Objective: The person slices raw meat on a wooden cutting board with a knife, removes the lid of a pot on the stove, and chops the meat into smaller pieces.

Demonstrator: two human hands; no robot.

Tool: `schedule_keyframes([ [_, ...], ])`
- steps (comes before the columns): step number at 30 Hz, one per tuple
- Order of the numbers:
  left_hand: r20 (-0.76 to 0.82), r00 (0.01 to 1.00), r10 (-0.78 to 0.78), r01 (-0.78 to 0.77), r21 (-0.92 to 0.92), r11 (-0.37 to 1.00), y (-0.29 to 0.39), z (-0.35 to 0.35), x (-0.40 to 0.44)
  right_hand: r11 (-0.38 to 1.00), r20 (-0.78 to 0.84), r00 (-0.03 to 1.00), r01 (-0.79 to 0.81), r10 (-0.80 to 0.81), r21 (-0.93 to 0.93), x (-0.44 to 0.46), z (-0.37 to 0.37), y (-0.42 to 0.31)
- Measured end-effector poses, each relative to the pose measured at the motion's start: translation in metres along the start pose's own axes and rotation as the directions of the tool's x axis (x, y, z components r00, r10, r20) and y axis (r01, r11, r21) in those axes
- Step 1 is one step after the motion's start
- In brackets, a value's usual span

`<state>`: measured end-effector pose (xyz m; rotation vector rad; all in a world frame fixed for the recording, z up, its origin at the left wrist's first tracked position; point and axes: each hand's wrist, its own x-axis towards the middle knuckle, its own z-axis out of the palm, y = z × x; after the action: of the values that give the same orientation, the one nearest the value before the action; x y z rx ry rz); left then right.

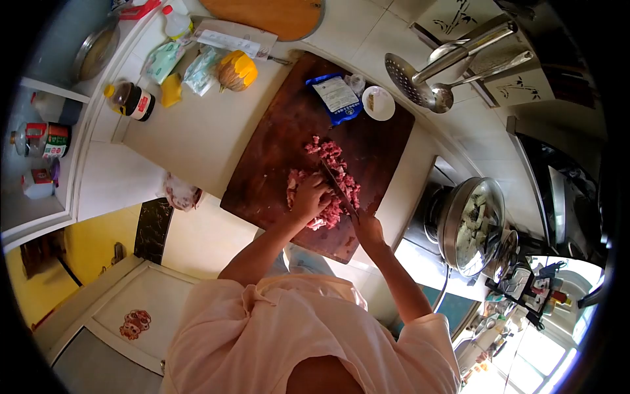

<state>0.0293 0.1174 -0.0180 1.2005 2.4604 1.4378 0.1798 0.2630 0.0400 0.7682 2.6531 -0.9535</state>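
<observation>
Chopped raw red meat (336, 157) lies in a loose pile on a dark wooden cutting board (269, 138). My right hand (367, 228) is wrapped round the handle of a kitchen knife (336, 186), whose dark blade runs up and to the left across the pile. Close to the left side of the blade, my left hand (312, 198) presses on the meat with bent fingers; some fingertips are hidden. Pale, fattier pieces show around that hand and below it.
A blue packet (336, 98) and a small white dish (378, 104) sit on the board's far end. A pumpkin piece (237, 71) and a dark sauce bottle (130, 101) stand left. A lidded glass-topped pan (471, 226) is on the right; ladles (441, 97) hang above.
</observation>
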Motion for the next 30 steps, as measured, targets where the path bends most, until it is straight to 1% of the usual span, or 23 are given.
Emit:
schedule_keyframes([
  [1, -0.025, 1.000, 0.012, -0.011, 0.009, 1.000, 0.000, 0.001, -0.001, 0.986, 0.038, 0.997, 0.073, -0.068, -0.151, 0.016, 0.011, 0.005],
  [2, 0.001, 1.000, -0.013, 0.013, 0.000, 1.000, 0.000, 0.001, -0.001, 0.944, 0.085, 0.988, 0.150, -0.131, -0.295, 0.032, 0.020, 0.010],
  [4, 0.052, 0.997, -0.053, 0.054, -0.015, 0.998, -0.002, 0.005, -0.002, 0.962, 0.009, 0.993, 0.114, -0.115, -0.248, 0.061, 0.039, -0.002],
  [7, 0.201, 0.974, -0.109, 0.101, 0.054, 0.993, -0.002, 0.006, -0.006, 0.940, -0.069, 0.966, 0.223, -0.249, -0.259, 0.100, 0.054, -0.017],
  [10, 0.177, 0.983, -0.044, 0.052, -0.041, 0.998, -0.002, -0.002, -0.008, 0.941, 0.027, 0.972, 0.234, -0.234, -0.245, 0.098, 0.034, -0.025],
  [13, -0.023, 0.995, 0.100, -0.101, -0.076, 0.992, 0.003, -0.011, -0.005, 0.985, 0.059, 0.992, 0.117, -0.111, -0.128, 0.070, 0.007, -0.025],
  [16, -0.202, 0.979, -0.037, 0.037, -0.003, 0.999, 0.009, -0.025, 0.005, 0.990, 0.005, 0.990, 0.141, -0.141, -0.028, 0.066, 0.006, -0.016],
  [19, -0.295, 0.928, -0.227, 0.232, -0.020, 0.973, 0.001, -0.020, 0.025, 0.952, -0.204, 0.934, 0.304, -0.293, 0.026, 0.070, -0.001, -0.026],
  [20, -0.191, 0.922, -0.337, 0.341, -0.009, 0.940, -0.001, -0.019, 0.030, 0.957, -0.197, 0.941, 0.287, -0.276, 0.032, 0.073, 0.000, -0.027],
  [23, -0.006, 0.958, -0.287, 0.287, 0.062, 0.956, -0.015, -0.006, 0.030, 0.975, -0.176, 0.964, 0.215, -0.201, 0.062, 0.076, 0.004, -0.029],
  [25, -0.149, 0.961, -0.231, 0.236, 0.014, 0.972, -0.017, 0.001, 0.029, 0.984, -0.171, 0.976, 0.153, -0.135, 0.096, 0.077, 0.006, -0.035],
  [26, -0.218, 0.954, -0.204, 0.207, -0.007, 0.978, -0.018, 0.005, 0.028, 0.972, -0.244, 0.954, 0.204, -0.172, 0.115, 0.081, 0.013, -0.031],
  [28, -0.156, 0.948, -0.278, 0.268, -0.081, 0.960, 0.001, -0.010, 0.036, 0.941, -0.383, 0.894, 0.306, -0.232, 0.144, 0.088, 0.031, -0.026],
  [29, -0.123, 0.941, -0.315, 0.301, -0.115, 0.947, 0.010, -0.017, 0.040, 0.952, -0.322, 0.927, 0.257, -0.194, 0.164, 0.089, 0.035, -0.025],
  [30, -0.152, 0.934, -0.322, 0.306, -0.120, 0.944, 0.008, -0.016, 0.040, 0.961, -0.260, 0.953, 0.207, -0.156, 0.182, 0.089, 0.034, -0.032],
])
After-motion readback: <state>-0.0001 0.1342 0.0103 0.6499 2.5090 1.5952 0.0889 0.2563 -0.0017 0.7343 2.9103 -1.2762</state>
